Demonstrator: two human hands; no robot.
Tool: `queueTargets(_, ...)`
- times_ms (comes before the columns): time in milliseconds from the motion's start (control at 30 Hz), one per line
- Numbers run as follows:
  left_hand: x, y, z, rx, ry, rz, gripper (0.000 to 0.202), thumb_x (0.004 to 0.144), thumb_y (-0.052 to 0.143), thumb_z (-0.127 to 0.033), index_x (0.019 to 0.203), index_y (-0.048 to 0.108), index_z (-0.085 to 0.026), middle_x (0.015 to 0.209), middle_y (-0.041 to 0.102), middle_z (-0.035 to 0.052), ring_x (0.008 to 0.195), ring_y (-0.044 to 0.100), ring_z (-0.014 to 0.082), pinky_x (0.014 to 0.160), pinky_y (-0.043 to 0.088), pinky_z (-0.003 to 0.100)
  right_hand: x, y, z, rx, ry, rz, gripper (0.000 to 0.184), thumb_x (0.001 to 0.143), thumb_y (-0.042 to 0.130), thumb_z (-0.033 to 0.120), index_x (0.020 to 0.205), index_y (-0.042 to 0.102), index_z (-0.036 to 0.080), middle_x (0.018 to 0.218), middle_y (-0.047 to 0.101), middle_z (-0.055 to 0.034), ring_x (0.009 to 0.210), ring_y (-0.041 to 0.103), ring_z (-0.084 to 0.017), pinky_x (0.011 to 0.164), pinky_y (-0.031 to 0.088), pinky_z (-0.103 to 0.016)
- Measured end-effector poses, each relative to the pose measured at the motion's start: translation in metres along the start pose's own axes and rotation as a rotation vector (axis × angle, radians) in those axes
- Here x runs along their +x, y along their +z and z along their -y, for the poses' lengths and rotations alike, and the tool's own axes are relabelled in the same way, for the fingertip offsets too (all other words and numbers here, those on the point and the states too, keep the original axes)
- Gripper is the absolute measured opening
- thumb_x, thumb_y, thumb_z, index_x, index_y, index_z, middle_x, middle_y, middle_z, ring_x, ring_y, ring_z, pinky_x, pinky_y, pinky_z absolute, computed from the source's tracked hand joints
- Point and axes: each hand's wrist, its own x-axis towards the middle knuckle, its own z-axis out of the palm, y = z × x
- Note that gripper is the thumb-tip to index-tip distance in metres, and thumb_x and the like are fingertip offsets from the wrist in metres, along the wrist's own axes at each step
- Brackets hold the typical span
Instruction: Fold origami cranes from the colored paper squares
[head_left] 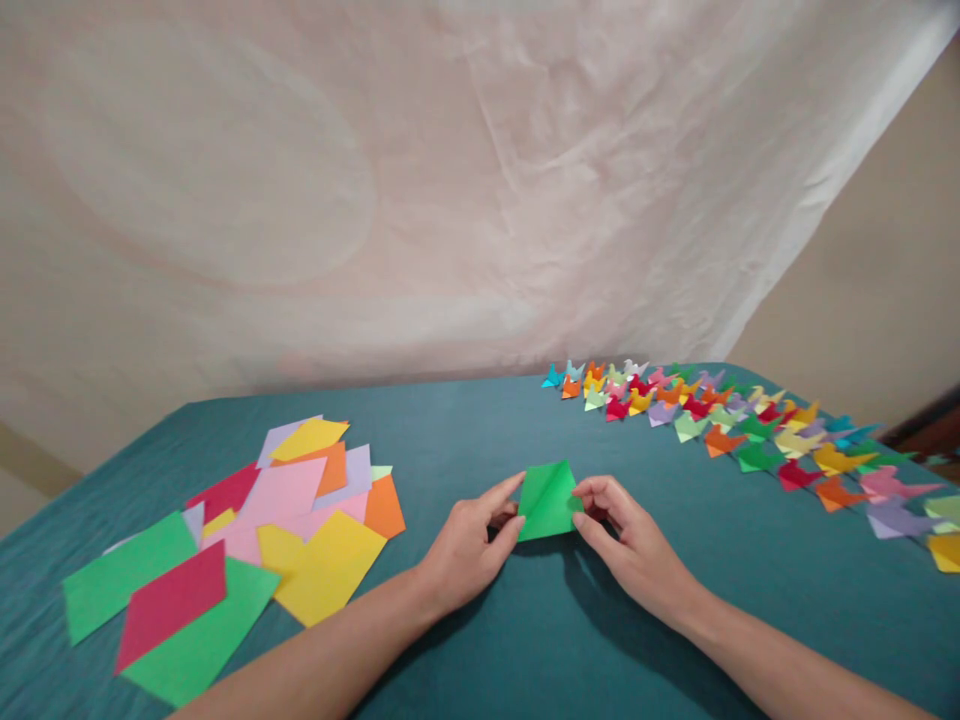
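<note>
A square of green paper (549, 502) is held up above the table between my two hands, with a diagonal crease running across it. My left hand (481, 540) pinches its left edge between thumb and fingers. On the opposite side, my right hand (621, 530) grips the right edge in the same way, thumb low and fingers above. Beneath the right hand a shadow falls on the cloth.
Loose coloured paper sheets (322, 565) overlap in a pile on the left. Rows of small folded paper birds (757, 428) stand along the right side. A dark teal cloth (457, 430) covers the table, and a pale hanging sheet (465, 200) closes off the back.
</note>
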Motion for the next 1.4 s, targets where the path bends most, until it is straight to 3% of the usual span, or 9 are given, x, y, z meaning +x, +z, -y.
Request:
queueTargets(133, 0.000, 0.001, 0.004, -0.036, 0.005, 0.002, 0.058, 0.086, 0.044, -0.018, 0.139, 0.023, -0.016, 0.088, 0.066, 0.0034, 0.077, 0.060, 0.0133, 0.076, 0.047, 0.027, 0.001, -0.001, 0.004, -0.122, -0.026, 0.026, 0.020, 0.085, 0.044, 0.026, 0.098, 0.056, 0.018, 0.078, 0.057, -0.0015, 0.070, 0.054, -0.016, 0.066, 0.044, -0.028)
queueTargets(267, 0.000, 0.002, 0.007, 0.002, 0.041, -0.050, 0.070, 0.082, 0.046, -0.013, 0.142, 0.010, -0.021, 0.115, 0.058, 0.0085, 0.097, 0.058, 0.0156, 0.087, 0.046, 0.033, 0.002, -0.002, 0.006, -0.194, -0.106, 0.075, 0.021, 0.084, 0.042, 0.021, 0.094, 0.061, 0.018, 0.081, 0.060, -0.0035, 0.075, 0.054, -0.017, 0.069, 0.044, -0.030)
queueTargets(367, -0.002, -0.001, 0.001, 0.128, 0.151, -0.071, 0.067, 0.083, 0.045, -0.012, 0.142, 0.013, -0.022, 0.136, 0.039, 0.0117, 0.116, 0.046, 0.0191, 0.095, 0.042, 0.037, 0.003, -0.003, 0.005, -0.235, -0.140, 0.093, 0.022, 0.083, 0.043, 0.018, 0.093, 0.062, 0.018, 0.080, 0.059, -0.0039, 0.074, 0.053, -0.017, 0.069, 0.044, -0.030)
queueTargets(467, -0.005, -0.007, -0.013, 0.306, 0.356, -0.001, 0.059, 0.083, 0.041, -0.010, 0.139, 0.024, -0.022, 0.143, 0.030, 0.0101, 0.129, 0.030, 0.0215, 0.105, 0.031, 0.042, 0.003, -0.003, 0.006, -0.254, -0.181, 0.118, 0.027, 0.083, 0.042, 0.015, 0.098, 0.064, 0.019, 0.078, 0.059, -0.0036, 0.077, 0.053, -0.018, 0.071, 0.044, -0.031)
queueTargets(567, -0.008, -0.008, -0.023, 0.485, 0.541, 0.121, 0.049, 0.083, 0.043, -0.011, 0.131, 0.039, -0.023, 0.139, 0.039, 0.0063, 0.131, 0.026, 0.0222, 0.106, 0.027, 0.041, 0.003, -0.003, 0.007, -0.266, -0.222, 0.160, 0.033, 0.083, 0.039, 0.013, 0.104, 0.064, 0.021, 0.077, 0.058, -0.0030, 0.078, 0.052, -0.018, 0.071, 0.043, -0.031)
queueTargets(667, -0.008, -0.007, -0.024, 0.618, 0.606, 0.177, 0.040, 0.083, 0.045, -0.013, 0.122, 0.048, -0.022, 0.128, 0.052, 0.0042, 0.128, 0.031, 0.0207, 0.107, 0.024, 0.038, 0.003, -0.002, 0.006, -0.281, -0.221, 0.183, 0.037, 0.083, 0.038, 0.011, 0.108, 0.063, 0.022, 0.073, 0.052, -0.0018, 0.075, 0.049, -0.017, 0.068, 0.041, -0.030)
queueTargets(833, -0.004, -0.011, -0.017, 0.686, 0.556, 0.095, 0.032, 0.083, 0.046, -0.015, 0.113, 0.055, -0.020, 0.120, 0.057, 0.0049, 0.123, 0.037, 0.0215, 0.105, 0.026, 0.041, 0.003, -0.001, 0.003, -0.278, -0.209, 0.199, 0.038, 0.085, 0.038, 0.010, 0.112, 0.061, 0.021, 0.072, 0.047, -0.0013, 0.075, 0.047, -0.017, 0.069, 0.039, -0.029)
queueTargets(1000, -0.002, -0.016, -0.009, 0.681, 0.508, 0.084, 0.031, 0.082, 0.046, -0.015, 0.109, 0.059, -0.019, 0.118, 0.057, 0.0064, 0.122, 0.038, 0.0248, 0.102, 0.028, 0.044, 0.003, -0.001, 0.005, -0.257, -0.198, 0.200, 0.036, 0.086, 0.038, 0.010, 0.110, 0.062, 0.020, 0.072, 0.047, -0.0014, 0.075, 0.046, -0.017, 0.069, 0.039, -0.029)
queueTargets(1400, 0.003, -0.012, 0.007, 0.754, 0.604, -0.102, 0.015, 0.090, 0.049, -0.021, 0.092, 0.064, -0.021, 0.100, 0.067, -0.0013, 0.109, 0.050, 0.0164, 0.095, 0.033, 0.035, 0.002, -0.003, 0.004, -0.201, -0.171, 0.206, 0.032, 0.086, 0.040, 0.012, 0.107, 0.064, 0.018, 0.076, 0.052, -0.0028, 0.078, 0.049, -0.017, 0.071, 0.040, -0.029)
